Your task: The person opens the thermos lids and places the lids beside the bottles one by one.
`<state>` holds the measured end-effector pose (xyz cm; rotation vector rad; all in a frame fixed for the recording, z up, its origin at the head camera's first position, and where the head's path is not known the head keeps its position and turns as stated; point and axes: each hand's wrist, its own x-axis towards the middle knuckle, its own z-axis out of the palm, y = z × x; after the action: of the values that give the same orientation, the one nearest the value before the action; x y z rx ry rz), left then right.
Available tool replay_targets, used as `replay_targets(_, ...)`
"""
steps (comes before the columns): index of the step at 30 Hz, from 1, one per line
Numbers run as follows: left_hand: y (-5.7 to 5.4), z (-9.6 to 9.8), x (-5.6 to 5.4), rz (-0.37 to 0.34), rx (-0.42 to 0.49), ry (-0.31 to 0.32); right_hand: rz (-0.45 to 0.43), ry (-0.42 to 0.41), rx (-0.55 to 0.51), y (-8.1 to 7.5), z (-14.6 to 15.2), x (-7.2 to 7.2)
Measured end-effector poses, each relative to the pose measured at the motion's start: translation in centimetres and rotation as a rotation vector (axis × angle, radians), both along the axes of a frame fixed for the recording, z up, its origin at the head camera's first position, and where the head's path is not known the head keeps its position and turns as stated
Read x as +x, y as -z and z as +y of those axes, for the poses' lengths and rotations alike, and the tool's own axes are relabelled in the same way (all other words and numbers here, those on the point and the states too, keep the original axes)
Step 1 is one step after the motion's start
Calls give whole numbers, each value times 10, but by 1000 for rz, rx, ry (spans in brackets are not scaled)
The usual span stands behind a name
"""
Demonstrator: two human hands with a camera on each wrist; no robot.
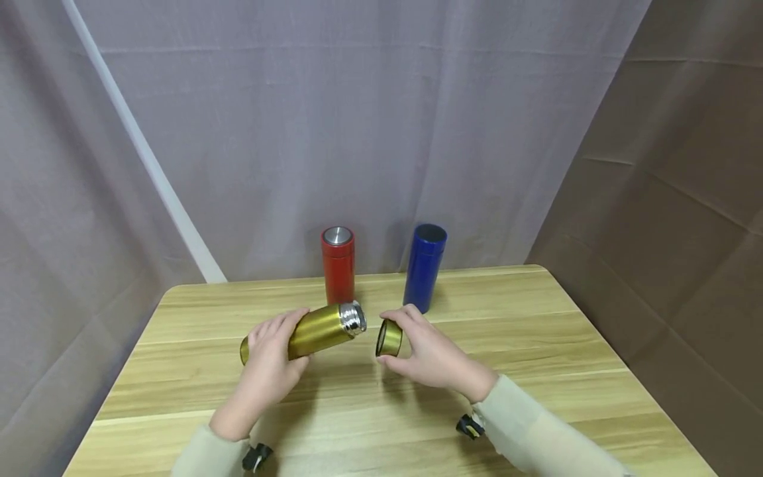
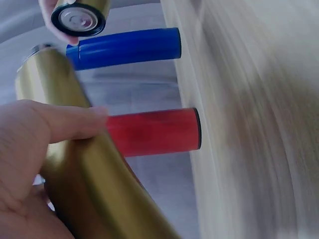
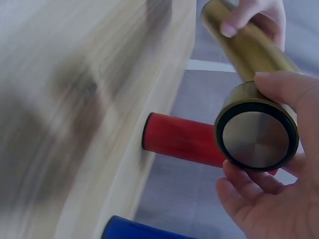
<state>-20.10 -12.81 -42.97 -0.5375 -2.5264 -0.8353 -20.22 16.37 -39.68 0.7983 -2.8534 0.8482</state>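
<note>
Gripping a gold, cylindrical metal flask body point(image 1: 324, 332) in the left hand point(image 1: 268, 364), curling the fingers round its far side and pressing the thumb against its near side. Holding it raised over a pale, wood-grained tabletop point(image 1: 566, 344), slanting it well over from upright and pointing its shiny silver, ridged metal neck point(image 1: 353, 319) to the right. Pinching a short, round, gold metal cap point(image 1: 391, 338) in the right hand point(image 1: 426, 351), setting the thumb on the near side and curved fingers on the far side. Turning the cap's dark-ringed inner face toward the open neck, leaving a gap between, and showing a brushed silver outer end in the right wrist view. Having a red, cylindrical flask point(image 1: 340, 271) with a silver disc on top standing upright beyond the gold flask body, hiding its foot in the head view. Having a glossy blue, cylindrical flask point(image 1: 424, 273), dark on top, standing upright beyond the right hand, apart from the red one. Wearing pale sleeves point(image 1: 524, 424) and carrying small black devices point(image 1: 469, 427) at both wrists. Facing a grey fabric curtain point(image 1: 357, 132).
</note>
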Motion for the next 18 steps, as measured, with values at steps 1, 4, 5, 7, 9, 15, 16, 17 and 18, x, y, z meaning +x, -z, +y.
replay_targets(1, 0, -1, -2, -7, 41, -12, 0, 3, -16, 2, 0, -1)
replay_targets(4, 1, -4, -7, -37, 157, -40, -16, 4, -74, 11, 0, -4)
replay_targets(5, 1, -5, -9, -52, 189, -48, -26, 4, -95, 14, 0, -5)
replay_targets(7, 1, -7, -12, -95, 249, -68, -40, 10, -126, 20, -2, -8)
replay_targets(9, 1, -9, -16, -144, 295, -94, -50, 17, -160, 26, -4, -10)
replay_targets(15, 0, -19, -31, -272, 435, -115, -87, 27, -245, 41, -24, -16)
replay_targets(16, 0, -21, -34, -288, 455, -116, -97, 27, -250, 45, -28, -18)
replay_targets(17, 1, -23, -35, -300, 468, -121, -111, 29, -253, 48, -33, -18)
replay_targets(18, 2, -24, -37, -312, 477, -129, -126, 30, -254, 52, -37, -19)
